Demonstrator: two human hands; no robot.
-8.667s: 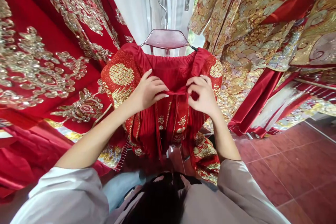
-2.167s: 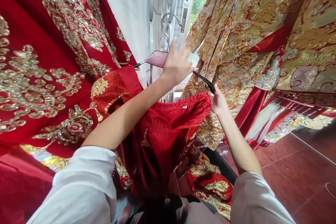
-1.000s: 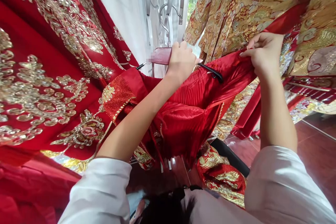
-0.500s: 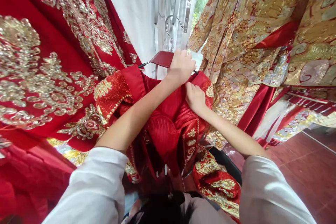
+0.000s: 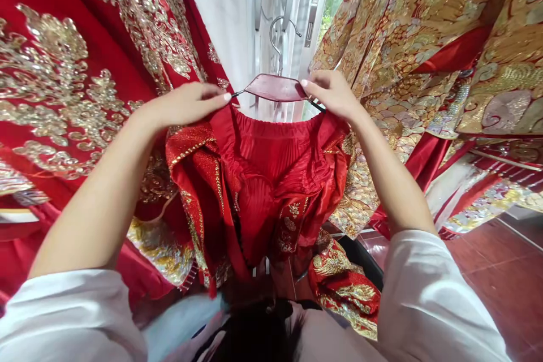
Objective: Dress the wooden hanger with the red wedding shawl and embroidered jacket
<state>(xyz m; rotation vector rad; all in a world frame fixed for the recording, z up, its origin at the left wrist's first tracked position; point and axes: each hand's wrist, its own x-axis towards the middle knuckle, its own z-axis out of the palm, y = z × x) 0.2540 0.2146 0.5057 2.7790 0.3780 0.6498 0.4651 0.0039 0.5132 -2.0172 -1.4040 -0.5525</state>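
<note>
A red pleated skirt (image 5: 271,175) with gold embroidery hangs from a dark red hanger (image 5: 274,86) whose metal hook rises in front of a white door. My left hand (image 5: 186,103) pinches the skirt's waistband at the hanger's left end. My right hand (image 5: 333,93) has its fingers closed on the hanger's right end and the waistband there. The two hands are apart, one at each shoulder of the hanger.
A red gown with silver and gold embroidery (image 5: 72,90) hangs close on the left. Gold-patterned robes (image 5: 428,39) hang close on the right. Red floor tiles (image 5: 509,271) show at lower right. Embroidered red cloth (image 5: 343,288) lies heaped on the floor below the skirt.
My left hand left the hanger's middle for its left end. My right hand rose from the skirt front to the right end. The skirt now hangs spread across the hanger.
</note>
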